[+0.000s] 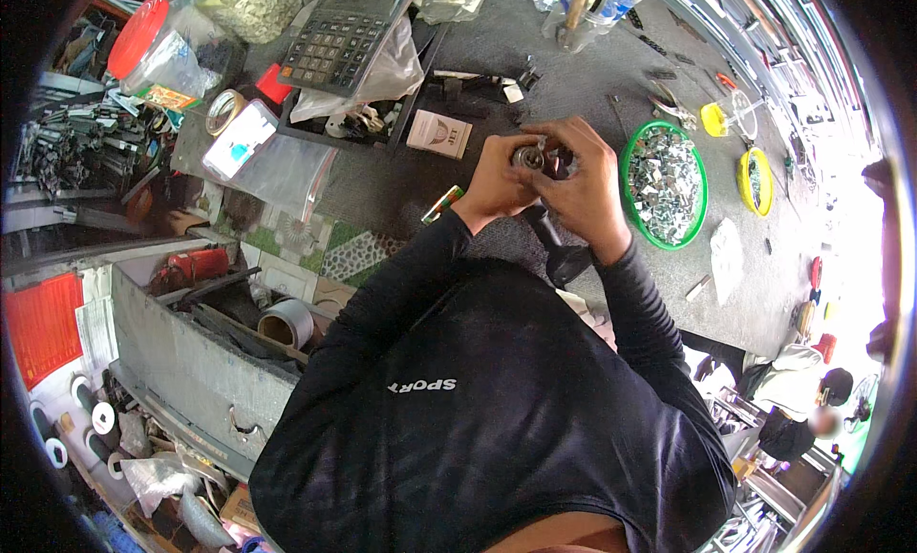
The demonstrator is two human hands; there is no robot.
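Observation:
Over the near middle of the dark worktop, my two hands meet around a small round metal piece (528,159) with a ring-shaped end. My left hand (495,182) is closed on its left side. From the right, my right hand (590,176) curls over it with bent fingers, thumb and fingertips at the piece. Below the hands a black rod-like part with a rounded end (565,264) hangs toward my body; whether it joins the metal piece is hidden. A small cardboard box (439,135) lies just left of my left hand, and a green-and-red packet (441,204) is near that wrist.
A green basket (705,185) of small metal pieces stands right of my right hand, with a yellow basket (743,195) beyond. A calculator (346,37) rests on a tray at the back left. Left of me is an open drawer (205,362). Another person (798,410) is at far right.

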